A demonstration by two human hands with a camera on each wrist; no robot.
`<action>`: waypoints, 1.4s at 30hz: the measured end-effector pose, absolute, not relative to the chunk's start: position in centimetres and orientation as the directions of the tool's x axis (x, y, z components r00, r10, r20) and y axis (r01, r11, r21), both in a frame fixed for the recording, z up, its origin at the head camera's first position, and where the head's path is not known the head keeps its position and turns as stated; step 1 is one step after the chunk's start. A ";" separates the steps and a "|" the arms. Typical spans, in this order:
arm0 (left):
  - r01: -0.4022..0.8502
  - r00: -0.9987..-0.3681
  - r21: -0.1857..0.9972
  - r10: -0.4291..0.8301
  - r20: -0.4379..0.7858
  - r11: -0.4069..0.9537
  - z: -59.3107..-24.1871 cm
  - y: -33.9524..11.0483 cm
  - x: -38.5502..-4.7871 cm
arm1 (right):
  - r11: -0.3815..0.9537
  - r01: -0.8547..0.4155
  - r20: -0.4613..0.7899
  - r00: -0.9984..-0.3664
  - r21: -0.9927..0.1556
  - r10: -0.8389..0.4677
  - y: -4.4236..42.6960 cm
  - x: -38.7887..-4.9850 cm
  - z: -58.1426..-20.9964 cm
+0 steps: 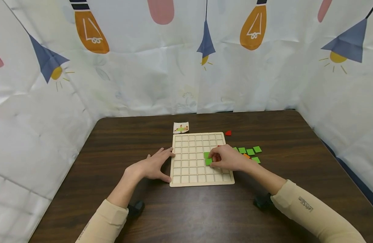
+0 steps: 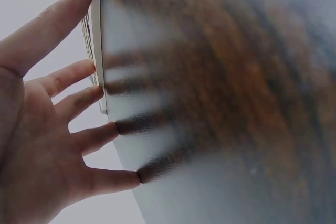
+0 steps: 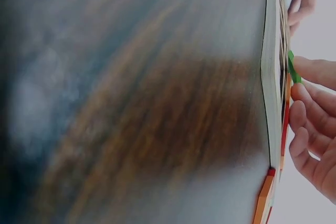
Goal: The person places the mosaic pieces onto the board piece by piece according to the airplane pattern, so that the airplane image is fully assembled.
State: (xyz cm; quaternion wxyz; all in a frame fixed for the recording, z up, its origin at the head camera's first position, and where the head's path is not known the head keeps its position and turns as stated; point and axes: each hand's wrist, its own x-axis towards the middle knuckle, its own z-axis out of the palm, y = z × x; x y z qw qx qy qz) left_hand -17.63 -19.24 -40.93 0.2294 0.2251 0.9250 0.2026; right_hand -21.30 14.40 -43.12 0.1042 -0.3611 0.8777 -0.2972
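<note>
Fingers of our nearer right hand [image 1: 227, 158] pinch a green square tile [image 3: 293, 68] leftward of the palm, at the gridded wooden board [image 1: 184, 164] our outspread left hand [image 1: 154, 165] touches.

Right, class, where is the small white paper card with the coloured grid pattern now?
In the head view, the card lies on the dark brown wooden table, just beyond the far edge of the pale wooden grid board, at its left corner.

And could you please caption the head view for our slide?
Left hand touches the grid board; right hand grips a green tile.
</note>
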 end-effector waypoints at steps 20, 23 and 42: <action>0.332 -0.790 0.489 0.521 -0.324 0.807 -41.1 -19.1 -17.5 | 0.521 -0.580 0.065 -0.705 -0.626 -0.706 15.4 -21.4 -42.6; 0.327 -0.791 0.491 0.518 -0.326 0.808 -41.2 -19.1 -17.4 | 0.534 -0.550 0.060 -0.730 -0.642 -0.681 16.7 -21.7 -42.4; 0.330 -0.797 0.490 0.516 -0.314 0.807 -41.2 -19.3 -17.6 | 0.706 -0.402 -0.021 -0.861 -0.583 -0.508 23.6 -23.6 -42.9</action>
